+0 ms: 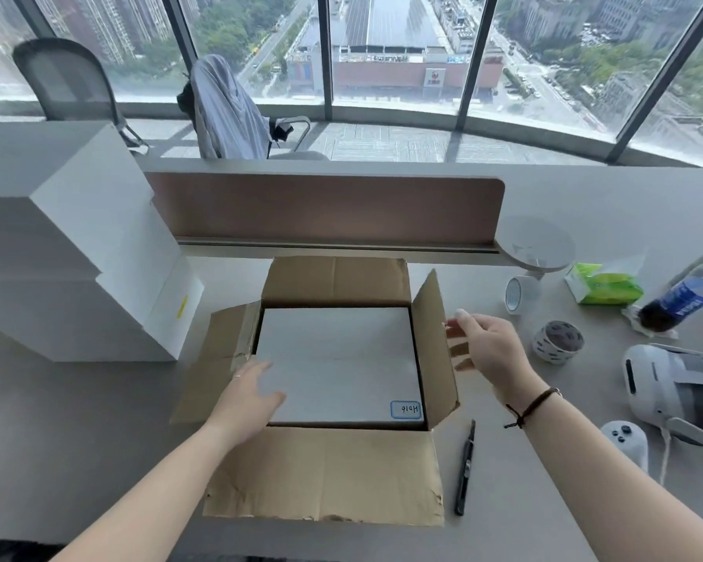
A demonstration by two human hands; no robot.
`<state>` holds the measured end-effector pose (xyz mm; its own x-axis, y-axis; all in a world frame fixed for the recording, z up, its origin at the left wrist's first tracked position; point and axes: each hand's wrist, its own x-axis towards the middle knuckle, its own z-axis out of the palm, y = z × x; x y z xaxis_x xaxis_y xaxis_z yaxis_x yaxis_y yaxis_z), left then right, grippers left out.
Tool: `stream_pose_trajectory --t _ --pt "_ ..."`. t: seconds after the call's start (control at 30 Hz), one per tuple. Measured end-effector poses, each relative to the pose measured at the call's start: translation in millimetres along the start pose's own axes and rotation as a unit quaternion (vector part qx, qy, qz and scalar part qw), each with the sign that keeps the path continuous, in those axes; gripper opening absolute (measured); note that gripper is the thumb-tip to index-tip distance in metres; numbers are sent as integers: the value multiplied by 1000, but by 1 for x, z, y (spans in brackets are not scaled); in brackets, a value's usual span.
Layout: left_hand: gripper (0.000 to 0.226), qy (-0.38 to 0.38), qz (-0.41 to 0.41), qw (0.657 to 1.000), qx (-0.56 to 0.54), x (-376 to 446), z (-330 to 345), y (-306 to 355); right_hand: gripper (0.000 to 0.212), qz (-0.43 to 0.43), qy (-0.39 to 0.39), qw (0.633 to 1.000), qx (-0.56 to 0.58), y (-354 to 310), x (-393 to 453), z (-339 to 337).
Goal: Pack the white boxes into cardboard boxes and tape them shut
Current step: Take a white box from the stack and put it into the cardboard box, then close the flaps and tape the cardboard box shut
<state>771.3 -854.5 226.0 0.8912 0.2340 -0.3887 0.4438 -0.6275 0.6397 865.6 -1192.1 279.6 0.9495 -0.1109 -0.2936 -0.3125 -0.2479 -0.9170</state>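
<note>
Your cardboard box (333, 472) sits on the desk (78, 419) straight in front of you with all four flaps open, and one white box (337, 363) already lies flat inside, filling the opening almost wall to wall. Your left hand (252, 393) rests at the white box's near left corner with the fingers loosely spread and gripping nothing; your right hand (486, 344) is at the upright right flap (435, 346), fingers fairly straight against its outer face, not clamped round it. Judge the white box as stiff and smooth-faced, likely light for its size, and with so little gap around it you would do better to press it down by the top than to try pinching an edge. The flaps look like soft, worn corrugated board with torn edges and old tape residue, so fold them from the middle of each free edge and expect them to spring back until taped. A blue-bordered label (406, 410) on the white box's near right corner carries handwriting, upside down to you, that seems to read "H016". More white boxes are stacked (70, 253) at your left, one with a small yellow sticker too blurred to read. Two tape rolls (557, 341) and a dark utility knife (465, 468) lie to your right.
</note>
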Motion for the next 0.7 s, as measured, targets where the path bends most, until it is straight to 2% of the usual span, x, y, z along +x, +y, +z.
stream_pose_trajectory --t 0.07,0.17,0.37,0.47,0.6,0.7 --pt "64 16 -12 1000 -18 0 -9 -5 36 -25 -40 998 -37 -4 -7 22" --pt "63 43 -37 998 -40 0 -24 -16 25 -66 -113 974 -187 13 -13 58" --pt "65 61 -88 993 -57 8 -50 -51 41 -137 -188 867 -441 56 -18 100" --pt "66 62 -119 988 -79 16 -57 -62 56 -116 -199 848 -477 56 -22 103" --pt "66 64 -168 958 -223 35 -61 -69 57 -120 -205 838 -491 50 -20 99" --pt "75 58 -190 934 -296 48 -67 -73 59 -119 -203 840 -489 53 -19 97"
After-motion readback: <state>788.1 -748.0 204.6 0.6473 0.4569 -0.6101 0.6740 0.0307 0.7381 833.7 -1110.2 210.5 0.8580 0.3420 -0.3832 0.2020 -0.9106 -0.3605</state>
